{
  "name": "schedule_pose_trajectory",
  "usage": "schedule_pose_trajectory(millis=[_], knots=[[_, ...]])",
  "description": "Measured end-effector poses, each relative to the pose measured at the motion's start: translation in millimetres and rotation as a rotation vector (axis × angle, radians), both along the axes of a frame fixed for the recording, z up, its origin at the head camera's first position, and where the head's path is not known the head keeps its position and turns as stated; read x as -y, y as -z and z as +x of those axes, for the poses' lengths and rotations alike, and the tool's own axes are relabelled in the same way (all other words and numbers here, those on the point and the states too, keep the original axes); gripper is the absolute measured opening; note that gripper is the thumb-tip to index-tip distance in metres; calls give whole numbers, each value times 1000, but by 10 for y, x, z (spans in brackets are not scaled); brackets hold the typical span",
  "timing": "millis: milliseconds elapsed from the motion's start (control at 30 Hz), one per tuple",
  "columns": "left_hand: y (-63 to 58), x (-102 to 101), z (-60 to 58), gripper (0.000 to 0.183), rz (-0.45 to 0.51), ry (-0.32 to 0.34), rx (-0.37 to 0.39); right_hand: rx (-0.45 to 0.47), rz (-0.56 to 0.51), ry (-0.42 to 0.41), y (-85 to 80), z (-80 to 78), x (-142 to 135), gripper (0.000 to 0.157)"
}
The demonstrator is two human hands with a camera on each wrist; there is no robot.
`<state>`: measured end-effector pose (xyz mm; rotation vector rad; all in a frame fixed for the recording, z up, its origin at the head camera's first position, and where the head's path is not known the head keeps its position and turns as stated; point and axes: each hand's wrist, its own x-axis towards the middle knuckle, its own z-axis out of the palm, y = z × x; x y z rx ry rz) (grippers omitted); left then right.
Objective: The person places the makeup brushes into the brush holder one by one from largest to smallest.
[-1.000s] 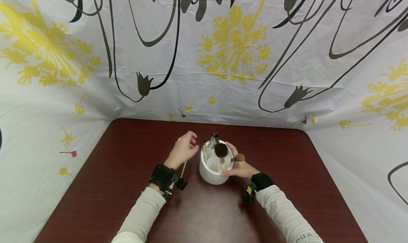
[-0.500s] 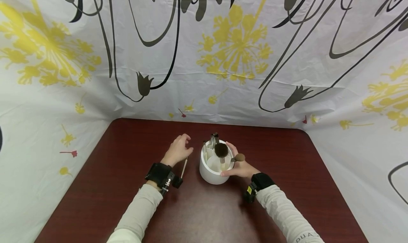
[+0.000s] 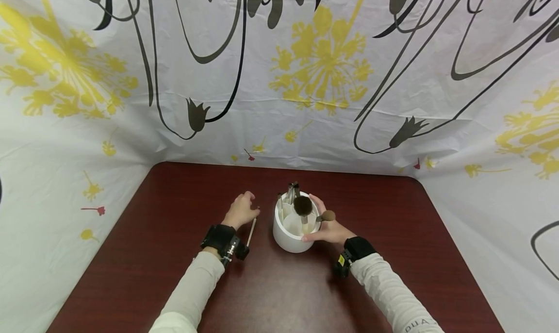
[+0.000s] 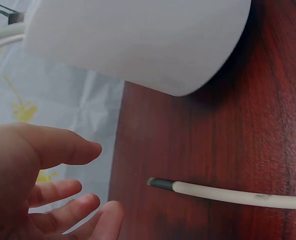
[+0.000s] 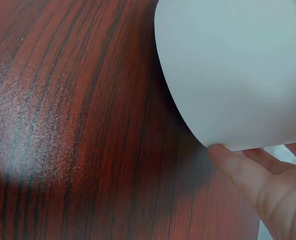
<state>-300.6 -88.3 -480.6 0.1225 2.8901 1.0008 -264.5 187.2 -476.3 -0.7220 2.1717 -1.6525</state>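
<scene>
A round white brush holder (image 3: 291, 243), divided inside into compartments, stands upright on the table. It bears several makeup brushes, among them one with a wide dark round head (image 3: 303, 206) and one with a brown head (image 3: 328, 216) leaning right. My right hand (image 3: 330, 231) grips the holder's right side, thumb in front and fingers behind. Left of the holder lies a thin makeup brush (image 4: 228, 194) with a pale handle, dark collar and small bristle tip. My left hand (image 3: 239, 212) hovers by that brush's tip, thumb and fingers apart; nothing is between them in the left wrist view.
The dark red wood-grain table (image 3: 174, 202) reaches back to a white cloth (image 3: 332, 143) printed with flowers, which hangs behind and at both sides. Both wrists carry black camera straps (image 3: 220, 237).
My left hand has drawn back left and nearer, away from the holder, to beside the thin brush's tip. The right hand and holder have stayed still.
</scene>
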Motion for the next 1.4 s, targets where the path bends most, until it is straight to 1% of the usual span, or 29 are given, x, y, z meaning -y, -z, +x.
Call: schedule_pose_trajectory(millis=[100,333,500,767,1000,1167,1400], knots=[[33,9,-4,42,-1,-6,20,-2,22,5,-27,14,4,111],[136,7,-16,44,-21,-13,59,0,9,3,-8,16,-6,112],[204,-1,-22,43,-38,-5,68,1,7,6,-7,19,-9,112],[316,-9,-29,42,-72,17,111,-11,20,0,-10,20,-9,110],[355,-16,-22,39,-68,25,117,-14,18,4,-6,6,-11,111],[346,-12,-17,37,-85,27,128,-12,12,5,1,1,-3,110],[348,-9,-6,27,-76,40,131,4,1,9,-8,9,4,111]])
